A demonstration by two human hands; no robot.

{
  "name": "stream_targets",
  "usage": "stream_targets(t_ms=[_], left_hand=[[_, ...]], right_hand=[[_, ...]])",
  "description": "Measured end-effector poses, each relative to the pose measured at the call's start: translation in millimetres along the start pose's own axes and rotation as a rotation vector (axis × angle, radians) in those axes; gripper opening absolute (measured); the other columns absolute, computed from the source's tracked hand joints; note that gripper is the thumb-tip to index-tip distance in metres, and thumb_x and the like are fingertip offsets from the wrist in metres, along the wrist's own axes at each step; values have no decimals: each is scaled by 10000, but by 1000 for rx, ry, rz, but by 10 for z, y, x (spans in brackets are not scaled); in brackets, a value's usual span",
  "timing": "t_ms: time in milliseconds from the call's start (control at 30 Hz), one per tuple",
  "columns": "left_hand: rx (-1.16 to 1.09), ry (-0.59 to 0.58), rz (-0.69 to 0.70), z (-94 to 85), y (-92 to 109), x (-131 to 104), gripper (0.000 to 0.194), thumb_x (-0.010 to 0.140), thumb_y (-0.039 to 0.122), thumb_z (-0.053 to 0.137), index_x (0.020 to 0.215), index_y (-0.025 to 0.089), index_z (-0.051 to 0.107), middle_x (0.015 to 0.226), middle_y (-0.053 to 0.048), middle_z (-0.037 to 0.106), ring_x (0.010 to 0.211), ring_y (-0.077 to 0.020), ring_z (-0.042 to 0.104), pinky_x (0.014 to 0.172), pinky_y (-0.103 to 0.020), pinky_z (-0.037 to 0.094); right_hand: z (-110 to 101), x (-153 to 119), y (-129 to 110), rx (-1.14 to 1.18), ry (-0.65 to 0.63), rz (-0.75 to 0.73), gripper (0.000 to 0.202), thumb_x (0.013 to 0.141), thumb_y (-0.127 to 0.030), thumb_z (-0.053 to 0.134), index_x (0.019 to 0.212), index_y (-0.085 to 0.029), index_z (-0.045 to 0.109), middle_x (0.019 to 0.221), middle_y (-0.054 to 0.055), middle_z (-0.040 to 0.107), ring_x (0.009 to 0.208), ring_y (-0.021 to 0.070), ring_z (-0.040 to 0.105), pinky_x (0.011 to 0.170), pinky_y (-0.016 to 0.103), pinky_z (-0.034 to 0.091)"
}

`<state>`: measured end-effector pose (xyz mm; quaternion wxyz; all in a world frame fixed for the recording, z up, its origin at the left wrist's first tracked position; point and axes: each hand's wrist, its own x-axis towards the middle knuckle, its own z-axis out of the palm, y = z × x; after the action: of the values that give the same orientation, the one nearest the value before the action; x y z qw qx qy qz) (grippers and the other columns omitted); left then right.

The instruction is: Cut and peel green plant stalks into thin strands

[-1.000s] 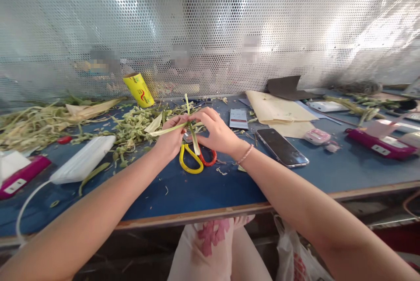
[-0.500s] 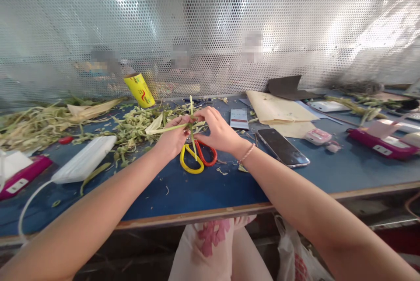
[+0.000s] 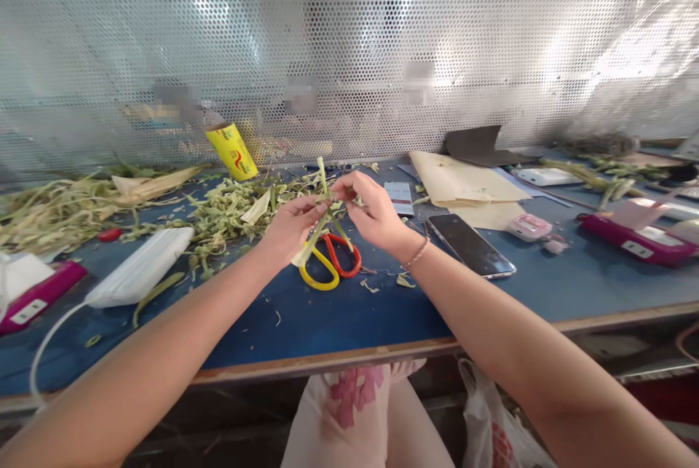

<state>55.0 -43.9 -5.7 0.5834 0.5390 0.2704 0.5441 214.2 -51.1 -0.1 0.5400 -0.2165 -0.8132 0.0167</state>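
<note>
Over the middle of the blue table, my left hand (image 3: 298, 224) and my right hand (image 3: 371, 213) meet with fingertips pinched together. Between them are pale green leaf strips (image 3: 322, 175), crossed, with one end pointing up and others hanging down. The left fingers grip the crossing from the left, the right fingers pinch at its right side. Just below lies a pair of scissors (image 3: 343, 264) with one yellow and one red handle loop; its blades are hidden behind my hands and the strips. A heap of green leaf pieces (image 3: 223, 206) lies left of my hands.
A yellow cardboard tube (image 3: 236, 151) leans at the perforated metal screen (image 3: 354, 31). To the left are a white power bank (image 3: 143, 268) and a magenta power strip (image 3: 44, 297). Rightward are a dark phone (image 3: 470, 246), brown paper (image 3: 464, 177), a pink earphone case (image 3: 528, 228) and another magenta strip (image 3: 636, 242).
The leaf strips have turned: the end that stuck out left now hangs down beside the yellow handle, and another hangs to the right. Both hands have shifted slightly; the scissors stay put.
</note>
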Motion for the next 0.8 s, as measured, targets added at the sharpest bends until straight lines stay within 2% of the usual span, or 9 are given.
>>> stream_targets(t_ms=[67,167,267,333,467,567,700,800], left_hand=[[48,-17,31,7,10,-13,172,547,222,761,700,164,710,677,-18,652,663,-105,550,625,-241,413],[89,94,98,6,29,-11,149,508,191,766,638,173,696,624,10,624,589,-80,506,572,-227,387],[46,226,106,-6,29,8,189,456,130,759,621,176,680,611,28,620,542,-59,481,519,-205,358],[5,268,90,-14,17,16,198,445,110,749,613,173,664,612,31,618,541,-56,492,499,-189,350],[6,225,30,-21,-5,14,217,438,127,758,616,163,639,630,32,608,532,-56,500,484,-182,367],[22,176,14,-20,0,9,222,454,176,776,611,156,620,648,26,597,538,-59,503,474,-183,375],[51,170,18,-10,19,2,222,475,189,782,597,151,601,649,26,584,549,-48,488,481,-170,362],[128,182,42,3,22,-8,215,484,197,780,597,153,602,653,22,579,543,-46,466,478,-176,342]], right_hand=[[-31,9,-26,-86,-74,-130,345,676,-25,380,970,-178,479,880,59,533,856,174,496,770,365,453],[-36,10,-18,-234,-228,-267,369,724,-40,389,1049,-180,493,980,89,538,939,206,483,834,417,435],[3,0,23,-305,-308,-317,351,780,-78,402,1106,-172,490,1058,112,528,988,217,474,860,425,433],[38,-7,42,-314,-318,-324,306,808,-128,434,1105,-161,494,1051,119,534,985,217,481,871,423,434],[85,-17,35,-272,-299,-261,229,854,-260,461,1050,-154,515,936,105,553,899,198,510,805,386,468],[87,-22,23,-201,-243,-188,206,872,-289,443,1004,-153,524,838,76,548,798,166,512,725,333,478],[74,-20,28,-110,-115,-49,161,844,-285,498,949,-167,530,784,34,526,749,138,502,716,308,470],[69,-13,38,-81,-5,38,160,818,-323,533,901,-186,542,815,32,514,808,149,507,766,340,467]])
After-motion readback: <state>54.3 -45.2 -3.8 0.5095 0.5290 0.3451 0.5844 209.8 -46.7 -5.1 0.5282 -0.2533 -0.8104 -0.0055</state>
